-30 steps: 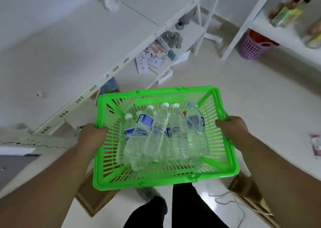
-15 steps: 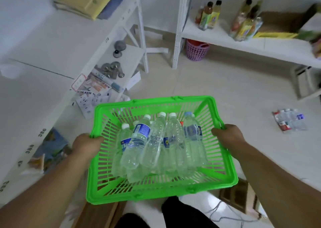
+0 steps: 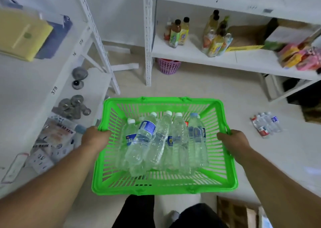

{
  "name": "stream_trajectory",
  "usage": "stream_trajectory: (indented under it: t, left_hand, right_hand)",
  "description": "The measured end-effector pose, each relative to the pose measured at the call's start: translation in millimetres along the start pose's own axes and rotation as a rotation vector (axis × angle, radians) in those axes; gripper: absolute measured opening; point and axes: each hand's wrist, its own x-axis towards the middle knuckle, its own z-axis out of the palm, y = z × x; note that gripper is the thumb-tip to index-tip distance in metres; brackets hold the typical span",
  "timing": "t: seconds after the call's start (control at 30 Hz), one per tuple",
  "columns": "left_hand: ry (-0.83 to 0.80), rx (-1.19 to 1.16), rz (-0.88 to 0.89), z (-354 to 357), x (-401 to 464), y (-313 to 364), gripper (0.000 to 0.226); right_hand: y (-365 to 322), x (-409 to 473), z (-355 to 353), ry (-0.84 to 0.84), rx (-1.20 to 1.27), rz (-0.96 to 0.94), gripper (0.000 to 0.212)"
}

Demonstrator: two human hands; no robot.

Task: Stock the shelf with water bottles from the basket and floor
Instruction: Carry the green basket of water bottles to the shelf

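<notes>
1. The left hand (image 3: 94, 137) is curled over the left rim of the green basket (image 3: 163, 187), fingers wrapped round the edge at about 9 o'clock of the basket.
2. The right hand (image 3: 233, 140) grips the opposite rim at 3 o'clock in the same way, so the basket hangs between the two hands above the floor.
3. The water bottles (image 3: 161, 140) lie in a heap inside the basket, between the two grips, their caps pointing to 12 o'clock.
4. A shrink-wrapped pack of bottles (image 3: 266, 125) lies on the floor, at 2 o'clock from the right hand and well apart from it.
5. A white shelf (image 3: 217, 61) stands at 12 o'clock beyond the basket, carrying juice bottles (image 3: 178, 33) and snack packets (image 3: 298, 57).
6. A pink basket (image 3: 169, 66) sits on the floor under that shelf.
</notes>
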Motion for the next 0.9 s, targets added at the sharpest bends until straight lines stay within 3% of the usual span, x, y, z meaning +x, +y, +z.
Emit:
stream_trajectory:
  t: [0.23, 0.53, 0.9]
  left_hand:
    - [-0.044, -0.003, 0.091, 20.8, 92.9, 104.6, 0.020]
    - [-0.102, 0.176, 0.053, 92.2, 191.5, 216.8, 0.024]
    - [-0.089, 0.210, -0.005, 245.9, 328.9, 264.0, 0.031]
  right_hand:
    - [-55.3, 86.1, 4.0, 0.041, 0.056, 0.085, 0.018]
    - [-91.4, 238.7, 11.0, -0.024, 0.071, 0.154, 0.017]
    - [-96.4, 452.4, 78.9, -0.058, 0.002, 0.206, 0.017]
